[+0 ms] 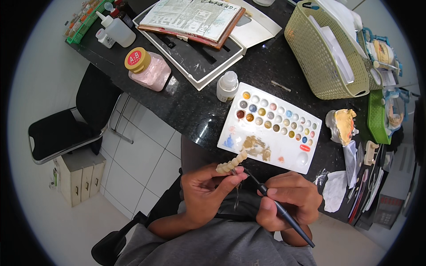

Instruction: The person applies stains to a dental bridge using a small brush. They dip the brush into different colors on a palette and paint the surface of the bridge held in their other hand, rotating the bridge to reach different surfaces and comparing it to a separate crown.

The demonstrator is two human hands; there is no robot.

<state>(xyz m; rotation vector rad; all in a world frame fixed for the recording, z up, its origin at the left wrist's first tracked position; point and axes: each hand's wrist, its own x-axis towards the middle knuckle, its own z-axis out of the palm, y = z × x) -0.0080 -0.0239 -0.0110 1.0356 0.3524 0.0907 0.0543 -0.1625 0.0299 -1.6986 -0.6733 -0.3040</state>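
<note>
My left hand [206,193] grips a cream row of artificial teeth [230,163], with a thin wire-like piece hanging below it. My right hand [286,199] holds a dark-handled brush [298,228] pointed toward the teeth, its tip near my left fingertips. Just beyond my hands lies a white palette [288,155] with several wells of colour and brown and blue smears. A white capped bottle [227,91] stands by its upper left corner. A dental cast [339,126] with a yellow top sits to its right.
Around the black desk [186,113] are a pink jar [151,73], bottles [124,35], a tray with papers [191,17], baskets [324,57], folded tissue [333,190] and tools [368,190]. A black chair [66,133] and drawer cabinet [80,179] stand on the left.
</note>
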